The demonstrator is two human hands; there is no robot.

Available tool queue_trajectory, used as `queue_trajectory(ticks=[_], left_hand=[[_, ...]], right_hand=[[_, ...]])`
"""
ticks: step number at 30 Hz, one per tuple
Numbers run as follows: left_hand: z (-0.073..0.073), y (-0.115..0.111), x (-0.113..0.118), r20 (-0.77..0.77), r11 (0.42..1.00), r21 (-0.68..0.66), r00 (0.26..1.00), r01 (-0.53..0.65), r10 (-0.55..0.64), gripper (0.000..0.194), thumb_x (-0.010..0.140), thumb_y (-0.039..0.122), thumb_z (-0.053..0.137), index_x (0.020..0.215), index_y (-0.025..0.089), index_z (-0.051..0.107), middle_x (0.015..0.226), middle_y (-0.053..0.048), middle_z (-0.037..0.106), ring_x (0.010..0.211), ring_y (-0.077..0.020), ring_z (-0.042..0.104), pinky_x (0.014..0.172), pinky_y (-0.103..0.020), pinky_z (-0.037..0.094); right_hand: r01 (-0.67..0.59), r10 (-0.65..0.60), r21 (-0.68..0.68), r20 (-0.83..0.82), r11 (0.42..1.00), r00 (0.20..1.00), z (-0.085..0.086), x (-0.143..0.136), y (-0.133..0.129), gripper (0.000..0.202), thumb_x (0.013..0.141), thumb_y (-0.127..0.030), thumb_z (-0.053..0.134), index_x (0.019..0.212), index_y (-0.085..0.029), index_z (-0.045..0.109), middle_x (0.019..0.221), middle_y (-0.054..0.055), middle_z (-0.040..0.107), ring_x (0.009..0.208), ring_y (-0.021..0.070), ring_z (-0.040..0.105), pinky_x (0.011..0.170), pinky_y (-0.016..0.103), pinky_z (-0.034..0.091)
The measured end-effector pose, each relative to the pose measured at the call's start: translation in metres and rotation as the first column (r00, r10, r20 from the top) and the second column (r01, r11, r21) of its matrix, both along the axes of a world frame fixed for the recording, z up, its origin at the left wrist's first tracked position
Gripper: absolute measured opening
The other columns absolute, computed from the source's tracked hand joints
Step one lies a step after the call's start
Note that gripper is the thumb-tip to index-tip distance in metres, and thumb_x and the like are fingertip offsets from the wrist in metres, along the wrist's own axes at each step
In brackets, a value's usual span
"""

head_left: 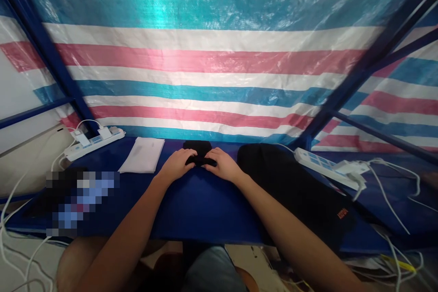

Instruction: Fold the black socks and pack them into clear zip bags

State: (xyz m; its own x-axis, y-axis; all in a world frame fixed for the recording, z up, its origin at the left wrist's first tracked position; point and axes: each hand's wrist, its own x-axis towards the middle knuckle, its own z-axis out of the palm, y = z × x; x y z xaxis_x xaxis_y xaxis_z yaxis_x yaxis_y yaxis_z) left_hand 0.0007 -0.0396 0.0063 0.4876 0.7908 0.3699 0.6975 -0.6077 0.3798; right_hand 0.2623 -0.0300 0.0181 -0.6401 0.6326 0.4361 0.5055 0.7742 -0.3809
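Note:
A small black item (200, 160), perhaps folded cloth or a strap, lies between my hands near the back of the blue table. My left hand (178, 163) has its fingers closed on the item's left end. On its right end, my right hand (221, 164) grips with thumb and fingers. Directly behind the item sits a black block-like object (197, 146), partly covered by my fingertips. What exactly the black item is cannot be made out.
White paper (143, 155) lies left of my hands. A long black bag (294, 191) lies to the right. White power strips with cables stand at the left (96, 143) and right (328, 168). A striped sheet hangs behind the blue table (205, 210).

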Motion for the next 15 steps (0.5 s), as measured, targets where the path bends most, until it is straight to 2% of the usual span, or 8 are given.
queue_trajectory(ticks=[3, 5, 8, 10, 13, 15], left_hand=[[0.002, -0.001, -0.001, 0.054, 0.999, -0.037, 0.999, 0.004, -0.002, 0.027, 0.098, 0.041, 0.070, 0.121, 0.027, 0.070, 0.124, -0.006, 0.074, 0.117, -0.0287, 0.065, 0.103, -0.042, 0.049], [0.002, -0.002, -0.001, 0.076, 0.999, -0.045, 0.997, -0.001, 0.004, 0.032, 0.100, 0.051, 0.066, 0.119, 0.026, 0.071, 0.123, -0.007, 0.074, 0.117, -0.0286, 0.065, 0.103, -0.042, 0.049], [0.001, 0.000, 0.001, 0.086, 0.999, -0.047, 0.996, -0.008, 0.012, 0.036, 0.104, 0.056, 0.059, 0.113, 0.024, 0.072, 0.115, -0.007, 0.073, 0.110, -0.0264, 0.065, 0.098, -0.040, 0.050], [-0.003, 0.002, 0.003, 0.087, 0.999, -0.044, 0.996, -0.021, 0.024, 0.037, 0.105, 0.056, 0.056, 0.106, 0.024, 0.073, 0.108, -0.006, 0.071, 0.103, -0.0247, 0.065, 0.093, -0.038, 0.050], [-0.009, 0.008, 0.009, 0.104, 0.998, -0.018, 0.992, -0.063, 0.065, 0.038, 0.108, 0.053, 0.051, 0.098, 0.023, 0.073, 0.099, -0.005, 0.068, 0.097, -0.0232, 0.063, 0.089, -0.036, 0.049], [-0.012, 0.012, 0.013, 0.109, 0.996, 0.003, 0.990, -0.093, 0.092, 0.041, 0.110, 0.050, 0.047, 0.095, 0.022, 0.072, 0.095, -0.005, 0.067, 0.095, -0.0229, 0.062, 0.088, -0.037, 0.048]], right_hand=[[0.037, -0.040, -0.057, -0.053, 0.998, 0.998, 0.003, 0.000, -0.001, 0.017, 0.098, -0.037, 0.072, 0.109, -0.026, 0.078, 0.111, 0.008, 0.078, 0.107, 0.0294, 0.069, 0.099, 0.046, 0.053], [0.069, -0.084, -0.140, -0.101, 0.988, 0.991, 0.002, 0.000, 0.001, 0.020, 0.099, -0.043, 0.071, 0.106, -0.026, 0.080, 0.110, 0.007, 0.079, 0.103, 0.0289, 0.071, 0.095, 0.045, 0.054], [0.096, -0.145, -0.288, -0.155, 0.953, 0.977, -0.005, -0.002, 0.006, 0.030, 0.099, -0.052, 0.066, 0.096, -0.026, 0.079, 0.102, 0.005, 0.079, 0.090, 0.0257, 0.072, 0.081, 0.040, 0.055], [0.129, -0.195, -0.327, -0.177, 0.936, 0.965, -0.011, -0.004, 0.008, 0.029, 0.099, -0.053, 0.066, 0.099, -0.026, 0.077, 0.099, 0.004, 0.078, 0.086, 0.0243, 0.072, 0.080, 0.039, 0.055], [0.240, -0.298, -0.273, -0.198, 0.932, 0.934, -0.016, -0.010, 0.007, 0.034, 0.097, -0.047, 0.070, 0.125, -0.027, 0.068, 0.101, 0.004, 0.077, 0.088, 0.0244, 0.071, 0.084, 0.041, 0.057], [0.314, -0.334, -0.129, -0.190, 0.941, 0.923, -0.014, -0.014, 0.003, 0.046, 0.098, -0.040, 0.071, 0.140, -0.026, 0.060, 0.117, 0.009, 0.074, 0.100, 0.0281, 0.070, 0.090, 0.045, 0.057]])
